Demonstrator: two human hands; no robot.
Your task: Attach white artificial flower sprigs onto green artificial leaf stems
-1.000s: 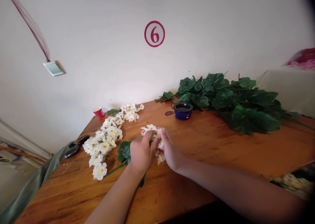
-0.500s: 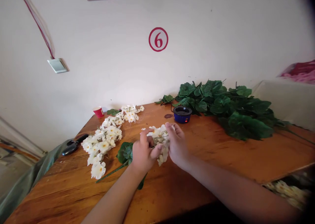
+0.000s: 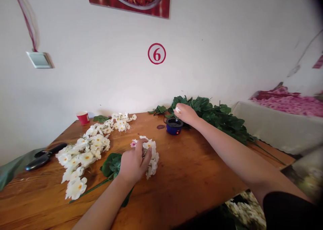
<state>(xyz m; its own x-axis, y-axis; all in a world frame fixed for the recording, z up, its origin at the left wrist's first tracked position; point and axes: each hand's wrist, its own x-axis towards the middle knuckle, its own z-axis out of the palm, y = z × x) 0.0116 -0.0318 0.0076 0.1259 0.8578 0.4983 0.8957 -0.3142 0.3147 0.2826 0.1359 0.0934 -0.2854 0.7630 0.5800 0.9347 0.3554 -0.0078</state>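
Observation:
My left hand (image 3: 133, 163) is closed around a stem of artificial flowers, its white flower cluster (image 3: 152, 156) poking out beyond my fingers. The green leaves (image 3: 111, 165) and stalk on the near side of that hand seem to belong to the same stem. Farther right, my right hand (image 3: 187, 115) pinches a small white flower (image 3: 178, 110) just above a small blue electric pot (image 3: 173, 127). The pot has a black rim and a lit red light. I cannot make out whether the flower's lower end touches what is in the pot.
Loose white flowers (image 3: 87, 152) lie along the left of the wooden table (image 3: 181, 186). A red paper cup (image 3: 83, 118) and a black-handled tool (image 3: 41, 160) are beyond them. Green leaf stems (image 3: 222, 119) are heaped back right, beside a pale box of pink flowers (image 3: 290, 102).
My right hand has left the flower cluster by my left hand and moved right and away to the blue pot, now with a small white flower. My left hand keeps its hold.

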